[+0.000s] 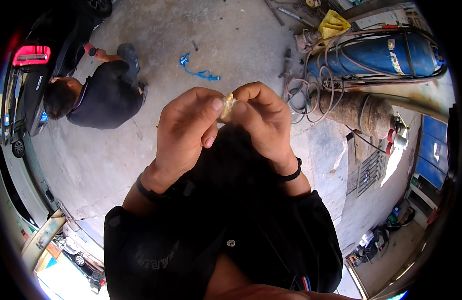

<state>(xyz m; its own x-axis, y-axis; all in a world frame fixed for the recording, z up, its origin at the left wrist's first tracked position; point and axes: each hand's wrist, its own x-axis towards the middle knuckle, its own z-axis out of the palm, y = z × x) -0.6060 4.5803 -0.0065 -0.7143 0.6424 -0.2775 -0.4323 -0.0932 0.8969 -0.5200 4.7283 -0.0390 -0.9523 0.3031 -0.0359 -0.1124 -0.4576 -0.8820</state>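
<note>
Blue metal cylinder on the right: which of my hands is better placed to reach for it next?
Likely your right hand: it's nearer the blue metal cylinder, with your left hand farther across. Both hands pinch the small pale-yellow lump, though.

Left hand (183, 127) and right hand (263, 120) pinch a small yellowish piece (229, 106) between thumbs and fingers. Blue strap (198, 73) on concrete floor (151, 30) beyond. Co-worker (103, 97) crouches beside black car (33, 80), left; blue cylinder (371, 56) and rusty cylinder (356, 111), right.

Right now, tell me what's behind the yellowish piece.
Grey floor shows beyond the top of the yellowish piece, between the left hand and right hand; anything directly behind is covered.
</note>
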